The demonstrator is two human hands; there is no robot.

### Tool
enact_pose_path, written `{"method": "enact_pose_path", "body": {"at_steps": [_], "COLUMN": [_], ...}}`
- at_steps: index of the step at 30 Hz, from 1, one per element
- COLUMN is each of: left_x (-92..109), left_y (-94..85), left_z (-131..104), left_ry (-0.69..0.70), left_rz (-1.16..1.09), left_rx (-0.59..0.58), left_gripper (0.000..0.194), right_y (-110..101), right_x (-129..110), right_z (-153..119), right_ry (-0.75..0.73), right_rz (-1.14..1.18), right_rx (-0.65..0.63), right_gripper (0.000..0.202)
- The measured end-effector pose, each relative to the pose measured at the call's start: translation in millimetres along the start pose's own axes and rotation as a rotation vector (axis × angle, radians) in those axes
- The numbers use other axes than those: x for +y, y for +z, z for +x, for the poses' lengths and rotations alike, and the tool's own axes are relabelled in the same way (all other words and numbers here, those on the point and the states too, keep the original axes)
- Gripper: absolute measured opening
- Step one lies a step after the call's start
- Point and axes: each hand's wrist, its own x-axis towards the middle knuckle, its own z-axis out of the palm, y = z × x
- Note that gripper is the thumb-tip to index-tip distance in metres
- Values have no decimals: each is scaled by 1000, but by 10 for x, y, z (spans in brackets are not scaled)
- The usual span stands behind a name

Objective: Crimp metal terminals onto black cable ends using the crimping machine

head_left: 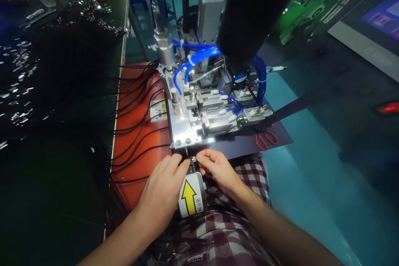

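Observation:
My left hand (165, 178) rests at the near end of the machine's feed track (191, 170), its fingers bent and pressed together. What they hold, if anything, is hidden. Just across from it, my right hand (216, 168) pinches a small shiny metal connector (193, 159) between thumb and forefinger. Both hands are close together, in front of the silver machine (183, 129). Below them, a white label with a yellow arrow (189, 197) covers the track's cover.
Several black cables (140, 133) run across the orange-red plate (134, 187) to a dark heap of cables (71, 50) at left. Red-handled scissors (266, 139) lie on the dark base plate at right. Blue air tubes (199, 56) arch over the machine. A screen (383, 16) stands far right.

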Motion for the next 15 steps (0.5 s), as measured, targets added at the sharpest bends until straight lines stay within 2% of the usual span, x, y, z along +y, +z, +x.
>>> {"method": "enact_pose_path", "body": {"at_steps": [3, 6, 11, 15], "left_x": [2, -29, -63, -40], "left_y": [55, 103, 120, 150], "left_z": [12, 12, -8, 0], "left_ry": [-2, -1, -4, -7], "left_rz": [-148, -203, -220, -172], "left_rx": [39, 65, 53, 60], "left_gripper": [30, 32, 34, 32], "right_y": [13, 28, 49, 83], "right_x": [-27, -38, -1, 50], "right_z": [-7, -9, 10, 25], "right_ry": [-51, -91, -95, -64], "right_rz": [-28, -89, -131, -23], "right_rx": [20, 34, 75, 64], "right_gripper": [31, 30, 25, 23]}}
